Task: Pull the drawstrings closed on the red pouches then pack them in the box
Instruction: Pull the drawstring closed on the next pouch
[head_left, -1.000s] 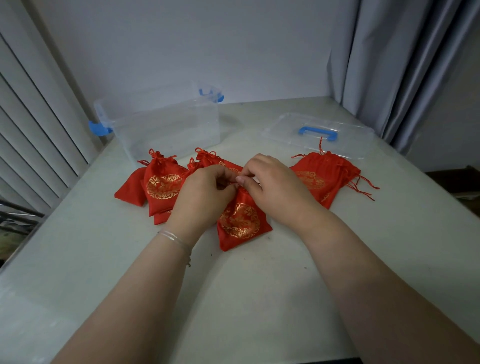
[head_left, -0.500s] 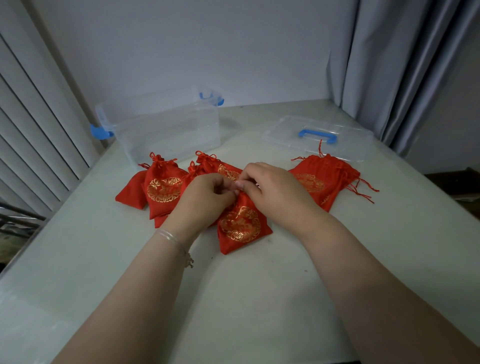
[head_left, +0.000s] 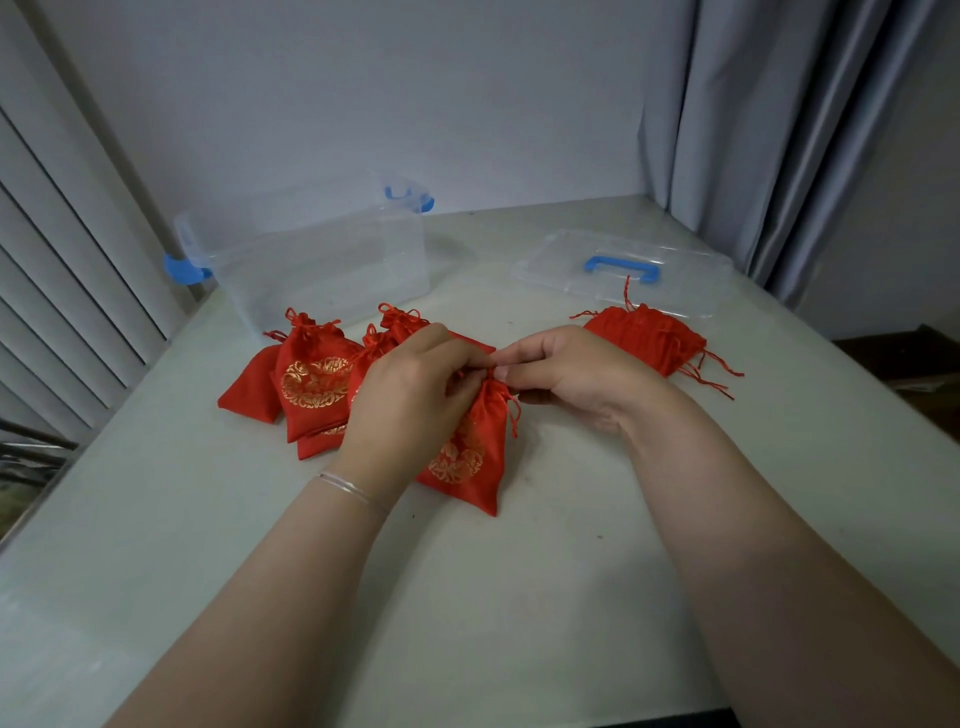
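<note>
Table (head_left: 571, 597) fills my view, pale and bare near me. Clear box (head_left: 322, 260) stands open at the far left with nothing red showing inside, so I judge no packing has begun. Its lid (head_left: 571, 260), blue handle up, lies flat at the far right, well apart from the box.

A heap of pouches (head_left: 311, 379) lies just in front of the box; the necks I can see are gathered and tied. More pouches (head_left: 644, 338) lie by the lid, mouths seemingly less cinched, cords trailing loose.

Pouch in work (head_left: 467, 452) lies at centre, its neck up between both hands. Left hand (head_left: 410, 395) is curled round the neck. Right hand (head_left: 566, 374) pinches the drawstring (head_left: 514, 410) at the neck, fingertips pressed together on it; a loop of cord hangs down the right side.

Step in hand, as I read it: cinching this pouch. The neck looks nearly bunched. Next move calls for pulling the cords outward until the mouth closes fully, then carrying the pouch to the box.
</note>
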